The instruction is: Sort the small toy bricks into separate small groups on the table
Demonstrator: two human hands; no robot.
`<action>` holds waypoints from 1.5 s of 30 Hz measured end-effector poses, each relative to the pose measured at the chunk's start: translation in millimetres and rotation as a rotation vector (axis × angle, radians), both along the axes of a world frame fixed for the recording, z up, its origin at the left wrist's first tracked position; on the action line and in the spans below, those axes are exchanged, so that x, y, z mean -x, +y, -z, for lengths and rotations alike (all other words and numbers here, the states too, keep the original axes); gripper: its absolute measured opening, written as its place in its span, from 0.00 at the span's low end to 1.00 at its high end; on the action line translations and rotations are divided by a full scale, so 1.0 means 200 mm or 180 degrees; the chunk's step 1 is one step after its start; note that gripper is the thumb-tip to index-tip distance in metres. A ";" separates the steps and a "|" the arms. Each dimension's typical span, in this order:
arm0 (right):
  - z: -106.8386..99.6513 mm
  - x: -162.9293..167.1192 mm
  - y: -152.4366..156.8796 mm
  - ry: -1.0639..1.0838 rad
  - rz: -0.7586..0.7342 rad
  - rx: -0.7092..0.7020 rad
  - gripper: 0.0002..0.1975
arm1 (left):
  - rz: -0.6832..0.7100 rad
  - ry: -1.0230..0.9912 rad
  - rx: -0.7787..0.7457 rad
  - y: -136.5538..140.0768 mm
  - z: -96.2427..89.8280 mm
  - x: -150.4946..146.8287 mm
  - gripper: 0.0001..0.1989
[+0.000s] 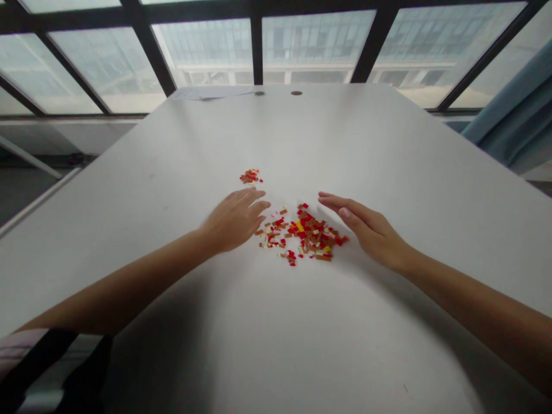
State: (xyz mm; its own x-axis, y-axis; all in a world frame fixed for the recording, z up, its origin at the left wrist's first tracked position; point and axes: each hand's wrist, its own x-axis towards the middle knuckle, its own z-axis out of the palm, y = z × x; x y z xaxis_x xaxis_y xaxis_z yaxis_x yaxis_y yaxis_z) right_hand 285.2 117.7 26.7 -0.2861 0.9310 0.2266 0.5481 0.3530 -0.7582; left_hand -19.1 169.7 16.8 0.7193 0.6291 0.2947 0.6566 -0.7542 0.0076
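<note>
Small toy building bricks (pixel 317 233) in red, brown, yellow and cream lie heaped on the white table (pixel 276 333). To the left of that heap is a looser scatter of bricks (pixel 272 232). My left hand (pixel 236 218) is at the left edge of this scatter, fingers apart, with nothing visible in it. My right hand (pixel 371 230) is beside the right side of the main heap, fingers stretched out and palm turned inward, holding nothing. Whether either hand touches a brick is unclear. A smaller pile of bricks (pixel 250 176) sits just beyond my left fingertips.
White sheets of paper (pixel 207 93) lie at the far left end of the table. Near the far edge are two round dark holes (pixel 296 93). Black-framed windows (pixel 257 46) stand behind, and a blue curtain (pixel 513 115) hangs at the right.
</note>
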 end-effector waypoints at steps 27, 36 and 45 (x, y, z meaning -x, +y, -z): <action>0.14 -0.15 -0.12 -0.1988 -0.0536 -0.1570 0.23 | 0.0846 0.0177 0.0826 -0.14 0.02 -0.17 0.39; 0.17 -0.12 -0.06 -0.2009 -0.0743 -0.1827 0.21 | 0.0772 0.0279 0.0854 -0.13 0.02 -0.15 0.38; 0.11 -0.05 -0.03 -0.1881 -0.0655 -0.1611 0.21 | 0.0923 0.0191 0.0755 -0.16 -0.06 -0.19 0.33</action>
